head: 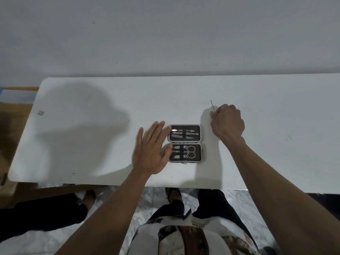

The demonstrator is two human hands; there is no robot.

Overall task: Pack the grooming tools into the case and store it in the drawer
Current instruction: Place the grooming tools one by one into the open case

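White table (92,126) against grey wall (165,34), marble floor (150,208)

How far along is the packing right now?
Mostly done: scissors and other tools sit strapped in the open case. In hand: the right hand pinches a thin metal tool; the left hand steadies the case. Left: insert it, close, store; no drawer visible.

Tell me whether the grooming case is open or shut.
Open: the grooming case lies flat on the table, both halves spread, tools showing under straps.
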